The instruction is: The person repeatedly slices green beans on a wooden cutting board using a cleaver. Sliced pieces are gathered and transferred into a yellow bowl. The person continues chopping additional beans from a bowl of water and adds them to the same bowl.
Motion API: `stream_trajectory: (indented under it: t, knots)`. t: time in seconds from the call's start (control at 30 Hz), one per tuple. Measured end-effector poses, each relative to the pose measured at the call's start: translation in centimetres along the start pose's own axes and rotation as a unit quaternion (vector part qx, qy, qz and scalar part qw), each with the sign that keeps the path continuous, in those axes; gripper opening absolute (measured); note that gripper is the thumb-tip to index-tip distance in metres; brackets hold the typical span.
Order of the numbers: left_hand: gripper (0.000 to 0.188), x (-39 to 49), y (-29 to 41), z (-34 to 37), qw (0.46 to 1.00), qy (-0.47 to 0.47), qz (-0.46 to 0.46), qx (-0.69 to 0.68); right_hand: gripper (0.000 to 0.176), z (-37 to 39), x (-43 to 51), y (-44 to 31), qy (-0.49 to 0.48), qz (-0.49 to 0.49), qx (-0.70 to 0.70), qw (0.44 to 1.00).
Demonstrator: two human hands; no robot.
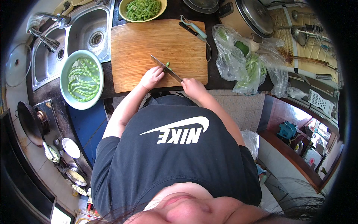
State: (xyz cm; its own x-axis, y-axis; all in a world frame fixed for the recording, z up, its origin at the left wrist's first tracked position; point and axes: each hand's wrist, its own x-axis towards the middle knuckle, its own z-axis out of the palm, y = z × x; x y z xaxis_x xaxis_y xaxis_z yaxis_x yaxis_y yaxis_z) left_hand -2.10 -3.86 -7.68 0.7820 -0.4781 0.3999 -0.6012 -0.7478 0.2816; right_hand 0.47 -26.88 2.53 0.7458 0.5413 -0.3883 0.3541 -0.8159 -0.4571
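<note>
My right hand [194, 88] grips the handle of a kitchen knife [171, 72], whose blade slants across the near part of a wooden cutting board [139, 42]. Against the blade's left side, the bent fingers of my left hand [153, 77] hold a green bean, mostly hidden by the fingers and the blade. Small cut green bean pieces [168, 65] lie just past the blade on its right side. Left of the board, whole green beans [84, 81] sit in water in a pale green basin [64, 81]. A yellow bowl [121, 11] of cut beans stands behind the board.
A peeler [195, 28] and a black-handled knife [188, 28] lie at the board's far right corner. Plastic bags [232, 61] with green vegetables rest on the counter to the right. A double steel sink [81, 33] is at the far left, a wok [29, 123] nearer.
</note>
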Motion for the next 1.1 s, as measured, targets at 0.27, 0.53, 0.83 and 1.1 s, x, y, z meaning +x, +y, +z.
stream_trajectory:
  t: [0.27,0.53,0.83,1.1]
  knots:
    - [0.021,-0.2,-0.3,0.1,1.000,-0.009,0.009,-0.027,0.026,0.5,1.7,0.5,0.002,0.023,0.052,0.998]
    - [0.023,-0.3,-1.7,-0.7,0.994,-0.075,0.077,-0.025,0.024,-0.3,-0.5,0.4,0.006,-0.009,0.002,1.000]
    - [0.026,-0.5,-2.0,-0.3,0.992,-0.074,0.098,-0.029,0.022,-0.8,-0.8,0.0,0.002,-0.032,-0.022,0.999]
    - [0.029,-0.4,-1.9,-0.9,0.992,-0.079,0.088,-0.040,0.027,0.5,2.4,-0.6,-0.027,0.011,0.021,0.999]
